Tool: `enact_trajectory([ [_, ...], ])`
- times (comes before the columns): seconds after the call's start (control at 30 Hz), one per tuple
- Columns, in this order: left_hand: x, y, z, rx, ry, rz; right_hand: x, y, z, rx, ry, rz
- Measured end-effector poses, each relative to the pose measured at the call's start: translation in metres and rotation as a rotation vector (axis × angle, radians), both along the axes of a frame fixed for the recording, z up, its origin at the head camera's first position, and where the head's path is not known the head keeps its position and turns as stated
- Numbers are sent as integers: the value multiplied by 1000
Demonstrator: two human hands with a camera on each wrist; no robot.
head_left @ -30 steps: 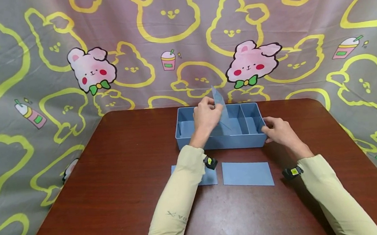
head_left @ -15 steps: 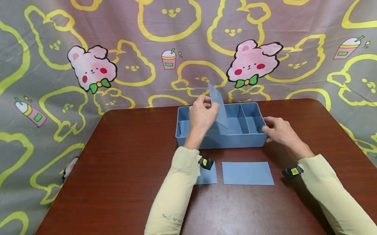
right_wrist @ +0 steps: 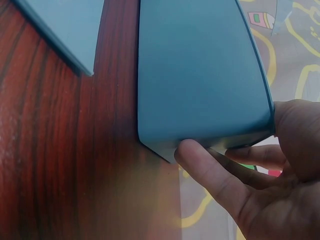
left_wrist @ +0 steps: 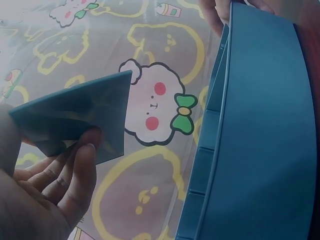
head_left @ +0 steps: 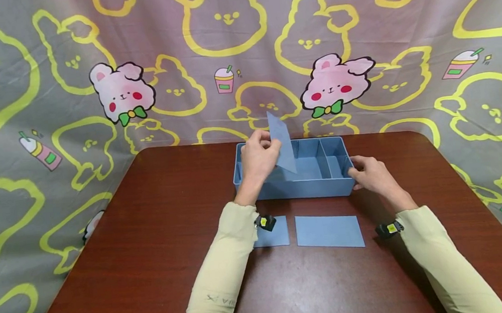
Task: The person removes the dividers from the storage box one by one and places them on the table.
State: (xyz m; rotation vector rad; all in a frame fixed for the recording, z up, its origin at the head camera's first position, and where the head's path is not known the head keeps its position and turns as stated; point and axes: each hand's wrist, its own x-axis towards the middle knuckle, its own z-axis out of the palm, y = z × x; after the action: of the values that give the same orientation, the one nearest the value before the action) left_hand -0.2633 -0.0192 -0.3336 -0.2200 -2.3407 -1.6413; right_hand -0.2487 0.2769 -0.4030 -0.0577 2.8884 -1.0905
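Observation:
A blue rectangular storage box (head_left: 308,189) sits at the far middle of the table. Toward its right end an upright divider (head_left: 325,159) splits the inside. My left hand (head_left: 259,160) pinches a thin blue divider panel (head_left: 283,143) between thumb and fingers, tilted over the box's opening. In the left wrist view the panel (left_wrist: 107,120) is apart from the box, which stands to its right. My right hand (head_left: 373,177) grips the box's right end; the right wrist view has its fingers (right_wrist: 210,175) against the end wall and the thumb side at the rim.
Two more flat blue panels lie on the table before the box: one on the right (head_left: 329,231), the other (head_left: 276,232) partly behind my left wrist. A patterned cloth (head_left: 184,127) hangs behind the brown table (head_left: 140,227).
My left hand has moved left with the divider panel, which now shows more of its face. More of the box's middle is visible. My right hand stays at the box's right end.

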Motion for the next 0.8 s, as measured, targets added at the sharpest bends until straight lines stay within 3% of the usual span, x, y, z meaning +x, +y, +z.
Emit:
enact_trajectory([
  [0.8, 16, -37, -2, 7, 46, 27, 0, 1, -1, 8, -7, -10],
])
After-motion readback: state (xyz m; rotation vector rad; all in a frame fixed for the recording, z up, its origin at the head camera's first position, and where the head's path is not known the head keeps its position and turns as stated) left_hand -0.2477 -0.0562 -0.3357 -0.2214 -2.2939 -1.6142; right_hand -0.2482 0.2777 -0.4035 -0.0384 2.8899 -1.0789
